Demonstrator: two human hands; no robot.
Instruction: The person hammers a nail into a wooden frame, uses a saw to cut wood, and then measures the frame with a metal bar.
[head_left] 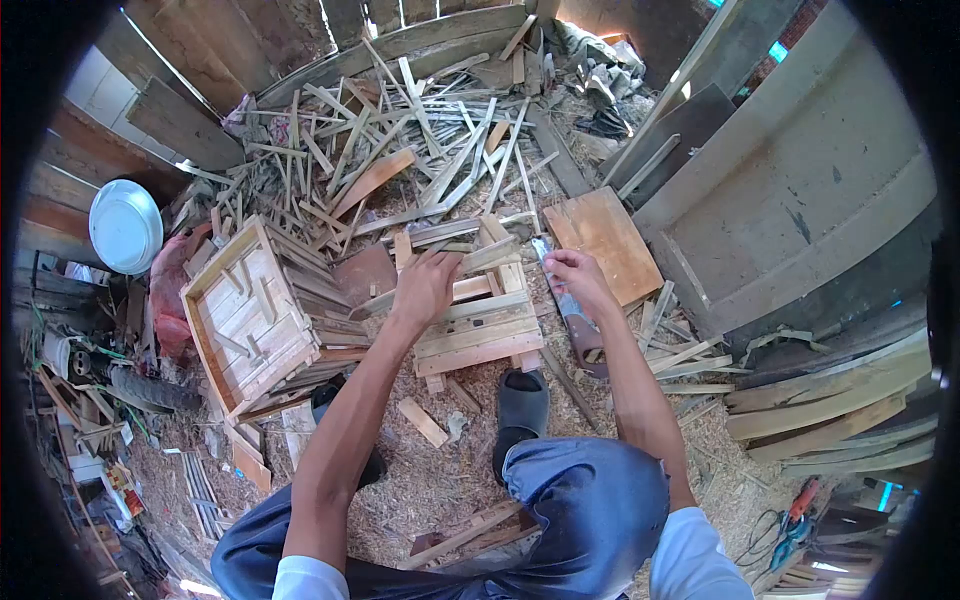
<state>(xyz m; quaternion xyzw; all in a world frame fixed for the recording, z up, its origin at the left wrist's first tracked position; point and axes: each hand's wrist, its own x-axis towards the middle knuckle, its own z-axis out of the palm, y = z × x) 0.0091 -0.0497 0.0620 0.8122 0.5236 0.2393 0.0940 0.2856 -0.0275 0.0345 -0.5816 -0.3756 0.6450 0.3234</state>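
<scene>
My left hand (428, 288) is closed over the near end of a wooden slat (488, 256), at the top of a small slatted wooden frame (480, 338). The frame stands on the ground in front of me, with gaps between its boards. My right hand (582, 280) is to the right of the frame, its thumb and fingers pinched together. What they hold, if anything, is too small to make out. Just behind and below those fingers is what looks like a handsaw, its shiny blade (568, 305) upright and its brown handle (590, 352) toward me.
A slatted wooden crate (225, 330) with loose pieces on it stands at left. Thin wood strips (400, 150) are heaped behind. A flat board (606, 245) lies at right, near a leaning panel (790, 190) and stacked planks (840, 400). Sawdust and offcuts surround my feet.
</scene>
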